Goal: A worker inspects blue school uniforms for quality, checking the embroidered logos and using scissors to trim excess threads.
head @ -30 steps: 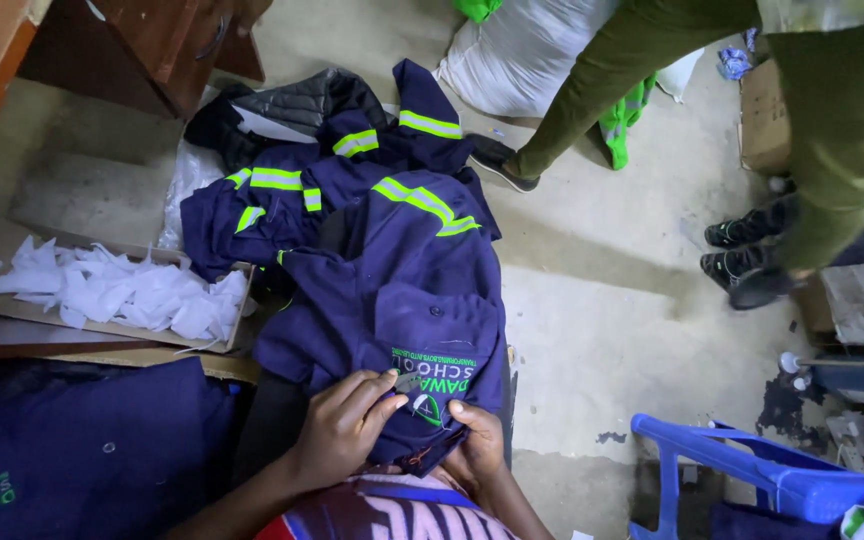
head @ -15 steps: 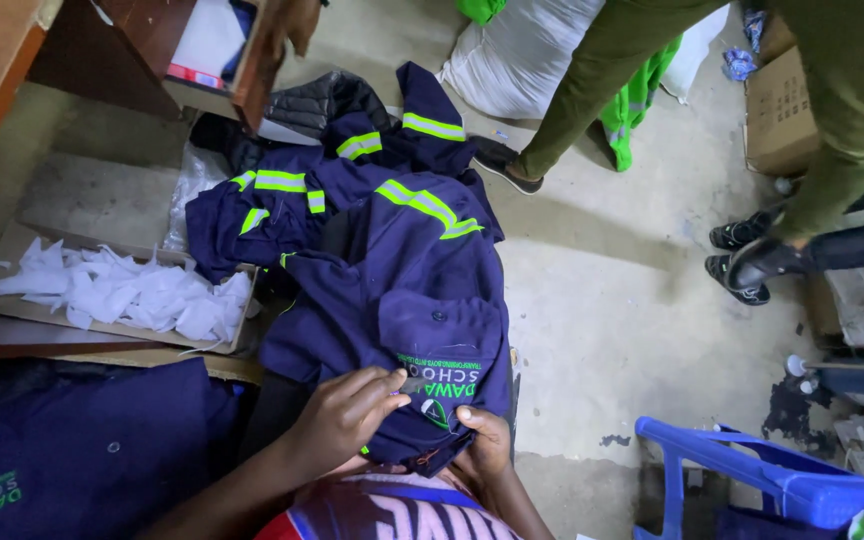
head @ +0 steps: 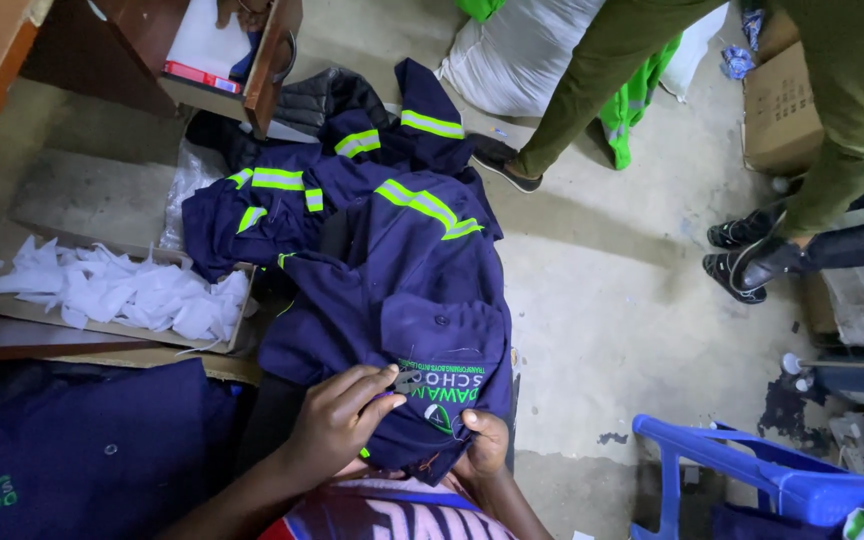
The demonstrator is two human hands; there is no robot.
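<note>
Navy jacket point(head: 402, 290) pinched by left hand point(head: 337, 420), right hand point(head: 482, 445) gripping hem, fingers hidden

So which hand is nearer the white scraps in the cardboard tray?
Left. The left hand rests on the navy garment, right of the scraps; the right hand grips its hem farther away.

soft, even daylight from above, no glare; the floor point(head: 602, 300) is bright, the near left corner dim, edges slightly blurred.
</note>
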